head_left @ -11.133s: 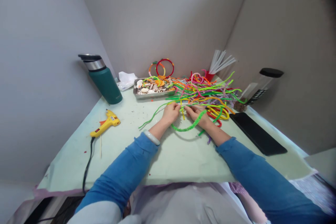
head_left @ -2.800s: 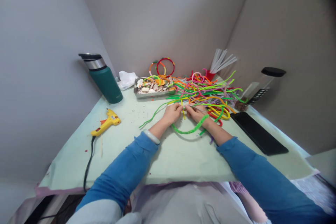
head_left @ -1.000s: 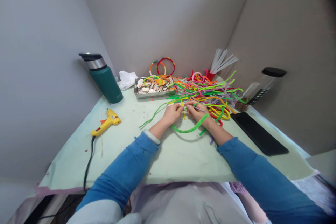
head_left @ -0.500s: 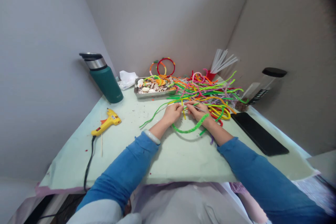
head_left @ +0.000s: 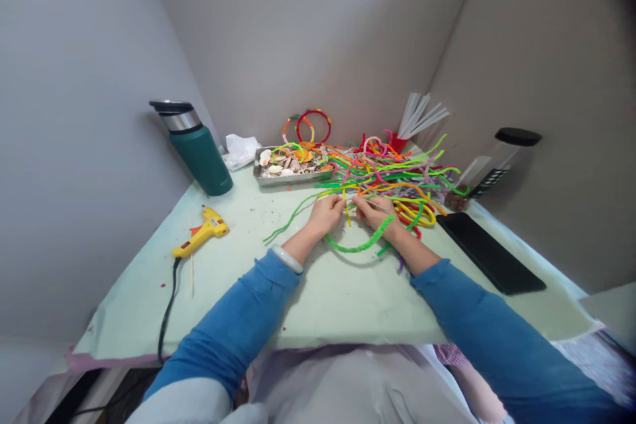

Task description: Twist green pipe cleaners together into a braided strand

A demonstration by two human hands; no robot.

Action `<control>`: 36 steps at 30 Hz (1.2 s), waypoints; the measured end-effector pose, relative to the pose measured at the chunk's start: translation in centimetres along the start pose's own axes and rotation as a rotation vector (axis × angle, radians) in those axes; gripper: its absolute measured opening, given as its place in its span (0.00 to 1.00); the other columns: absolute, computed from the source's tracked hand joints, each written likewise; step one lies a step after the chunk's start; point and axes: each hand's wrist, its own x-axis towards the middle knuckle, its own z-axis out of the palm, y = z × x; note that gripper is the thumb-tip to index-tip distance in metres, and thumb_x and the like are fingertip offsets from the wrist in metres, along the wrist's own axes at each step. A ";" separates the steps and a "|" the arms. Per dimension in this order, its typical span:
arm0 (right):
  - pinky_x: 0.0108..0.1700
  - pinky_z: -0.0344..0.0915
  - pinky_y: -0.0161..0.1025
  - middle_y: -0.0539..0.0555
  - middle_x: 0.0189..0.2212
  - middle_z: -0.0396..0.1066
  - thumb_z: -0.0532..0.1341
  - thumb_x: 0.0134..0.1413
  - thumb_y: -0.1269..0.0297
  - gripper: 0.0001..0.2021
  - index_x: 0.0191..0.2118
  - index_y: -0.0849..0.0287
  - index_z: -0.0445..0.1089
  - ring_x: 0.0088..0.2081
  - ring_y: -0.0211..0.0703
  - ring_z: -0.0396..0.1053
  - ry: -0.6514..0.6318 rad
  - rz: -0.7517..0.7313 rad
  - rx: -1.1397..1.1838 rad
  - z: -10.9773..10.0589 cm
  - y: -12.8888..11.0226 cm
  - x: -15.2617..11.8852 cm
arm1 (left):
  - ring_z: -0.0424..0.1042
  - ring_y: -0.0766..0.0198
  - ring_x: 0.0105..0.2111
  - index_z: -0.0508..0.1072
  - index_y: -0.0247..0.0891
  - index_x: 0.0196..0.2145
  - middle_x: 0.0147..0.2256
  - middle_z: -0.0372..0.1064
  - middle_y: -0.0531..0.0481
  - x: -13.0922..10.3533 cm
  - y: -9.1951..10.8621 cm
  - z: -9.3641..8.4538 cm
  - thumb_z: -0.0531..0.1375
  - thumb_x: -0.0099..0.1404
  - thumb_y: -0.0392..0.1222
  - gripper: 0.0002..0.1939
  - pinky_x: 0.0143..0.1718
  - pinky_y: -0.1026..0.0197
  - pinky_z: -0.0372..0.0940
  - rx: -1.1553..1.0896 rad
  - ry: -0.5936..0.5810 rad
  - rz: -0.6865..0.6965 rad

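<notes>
My left hand (head_left: 325,214) is closed in a pinch on a green fuzzy hoop (head_left: 355,250) near a short yellow pipe cleaner (head_left: 347,212); the exact grip point is hidden by the fingers. Just to its right, my right hand (head_left: 376,213) has its fingers pressed together around a thin grey tool (head_left: 381,207), too small to name surely. The hoop's lower curve hangs toward me between both wrists, and its right end passes over the right hand. Both hands are held close together above the table's middle.
Behind my hands lies a heap of coloured pipe cleaners (head_left: 387,169), beside a metal tray (head_left: 293,179) of shells. A yellow glue gun (head_left: 201,236) and green bottle (head_left: 201,156) stand left. A black phone (head_left: 489,252) and clear bottle (head_left: 501,159) are right.
The fingertips of my right hand have drawn back slightly to the right, away from the yellow pipe cleaner. My left hand and the green hoop stay nearly in place.
</notes>
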 end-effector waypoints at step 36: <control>0.37 0.66 0.42 0.55 0.34 0.73 0.58 0.48 0.57 0.13 0.35 0.58 0.74 0.35 0.46 0.69 -0.049 -0.196 0.052 0.1 -0.8 -0.5 | 0.55 0.72 0.19 0.63 0.35 0.20 0.15 0.57 0.56 0.4 -0.9 -0.1 0.49 0.58 0.50 0.17 0.21 0.68 0.50 -0.168 0.044 -0.110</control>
